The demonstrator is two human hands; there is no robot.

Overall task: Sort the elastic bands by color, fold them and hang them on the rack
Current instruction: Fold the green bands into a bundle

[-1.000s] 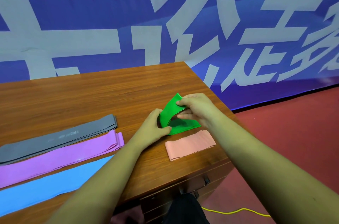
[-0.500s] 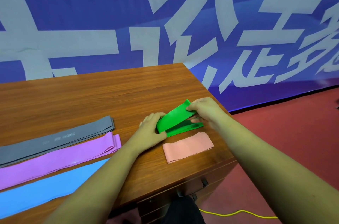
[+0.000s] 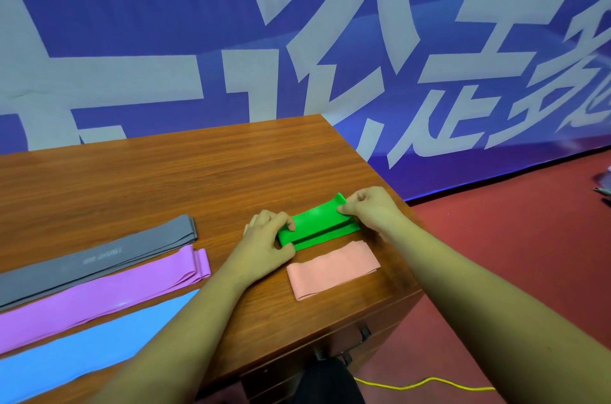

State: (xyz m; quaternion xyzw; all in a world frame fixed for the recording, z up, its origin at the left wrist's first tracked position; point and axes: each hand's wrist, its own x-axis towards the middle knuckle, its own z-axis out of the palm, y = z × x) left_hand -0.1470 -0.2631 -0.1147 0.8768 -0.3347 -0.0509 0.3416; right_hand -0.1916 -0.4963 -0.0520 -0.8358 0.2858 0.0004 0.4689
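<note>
A green elastic band (image 3: 315, 225) lies folded in layers near the right end of the wooden table (image 3: 165, 179). My left hand (image 3: 264, 241) pinches its left end against the table. My right hand (image 3: 370, 210) grips its right end, where a small flap curls up. Just in front of it lies a folded salmon-pink band (image 3: 332, 269), untouched. On the left lie a grey band (image 3: 99, 255), a purple band (image 3: 105, 291) and a blue band (image 3: 82, 347), side by side and stretched out long. No rack is in view.
The table's right edge runs close beside my right hand, with red floor (image 3: 512, 255) beyond. A blue banner with large white characters (image 3: 297, 40) stands behind the table. A yellow cord (image 3: 429, 383) trails on the floor under the table's front, near drawer handles (image 3: 363, 332).
The green band was lifted and bent into a peak between both hands. It is now lowered and flattened into a folded strip on the table, my hands spread apart to its two ends.
</note>
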